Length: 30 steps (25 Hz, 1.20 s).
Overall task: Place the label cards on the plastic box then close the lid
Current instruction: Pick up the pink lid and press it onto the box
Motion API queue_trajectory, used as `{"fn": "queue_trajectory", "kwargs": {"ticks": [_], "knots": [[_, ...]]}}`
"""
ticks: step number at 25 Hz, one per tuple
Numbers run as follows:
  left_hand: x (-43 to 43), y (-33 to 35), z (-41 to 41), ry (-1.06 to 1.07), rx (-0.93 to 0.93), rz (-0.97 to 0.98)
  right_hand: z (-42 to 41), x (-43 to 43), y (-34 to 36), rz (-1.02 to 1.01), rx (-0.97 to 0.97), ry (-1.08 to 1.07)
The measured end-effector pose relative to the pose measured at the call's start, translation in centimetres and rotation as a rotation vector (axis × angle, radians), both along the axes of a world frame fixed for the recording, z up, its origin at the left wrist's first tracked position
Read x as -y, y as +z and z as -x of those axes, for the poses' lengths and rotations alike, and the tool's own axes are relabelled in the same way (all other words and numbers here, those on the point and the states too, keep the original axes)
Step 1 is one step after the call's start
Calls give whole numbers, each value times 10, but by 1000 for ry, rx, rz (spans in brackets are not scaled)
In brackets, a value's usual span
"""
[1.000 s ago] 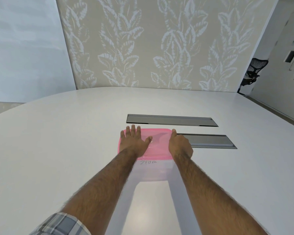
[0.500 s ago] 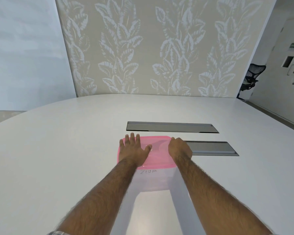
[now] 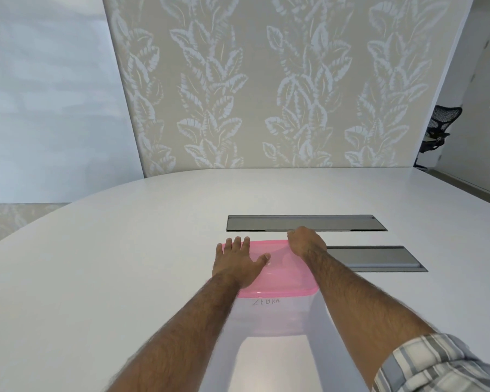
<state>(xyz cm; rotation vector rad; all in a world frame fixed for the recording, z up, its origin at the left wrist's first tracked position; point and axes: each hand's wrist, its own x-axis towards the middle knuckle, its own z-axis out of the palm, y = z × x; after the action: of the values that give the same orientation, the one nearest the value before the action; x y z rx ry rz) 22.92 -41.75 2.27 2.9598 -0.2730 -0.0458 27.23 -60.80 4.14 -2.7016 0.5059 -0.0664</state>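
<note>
A clear plastic box (image 3: pixel 272 318) stands on the white table, with handwriting on its near wall. Its pink lid (image 3: pixel 283 274) lies flat on top. My left hand (image 3: pixel 238 261) rests palm down on the lid's left part, fingers spread. My right hand (image 3: pixel 306 243) is curled over the lid's far right corner, fingers bent down at the rim. No label cards are in sight; the box's inside is hazy.
Two grey recessed panels (image 3: pixel 306 222) (image 3: pixel 376 257) are set in the white table (image 3: pixel 125 264) behind and right of the box. A leaf-patterned wall stands beyond the table. A black office chair (image 3: pixel 439 128) is at the far right.
My right hand has moved from the lid's right edge forward to its far right corner. My left hand has stayed flat on the lid. The camera has tilted slightly.
</note>
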Motion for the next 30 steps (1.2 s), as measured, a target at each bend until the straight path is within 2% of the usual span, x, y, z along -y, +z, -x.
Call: {"fn": "queue_trajectory", "kwargs": {"ticks": [7,13,18,24,30], "knots": [[-11,-5,-5,-1,27,-23,-9,-6,-1,1,-7,-9],[-11,-7,-3,1,32,-39,-16,-13,1,-31,12,74],[-11,-9,-5,8,34,-38,-24,-11,-3,-121,-80,-19],[-11,-10,-5,9,34,-44,-64,7,-33,-45,-166,96],[-10,-10,-6,10,34,-52,-43,-1,-21,-17,-151,135]]}}
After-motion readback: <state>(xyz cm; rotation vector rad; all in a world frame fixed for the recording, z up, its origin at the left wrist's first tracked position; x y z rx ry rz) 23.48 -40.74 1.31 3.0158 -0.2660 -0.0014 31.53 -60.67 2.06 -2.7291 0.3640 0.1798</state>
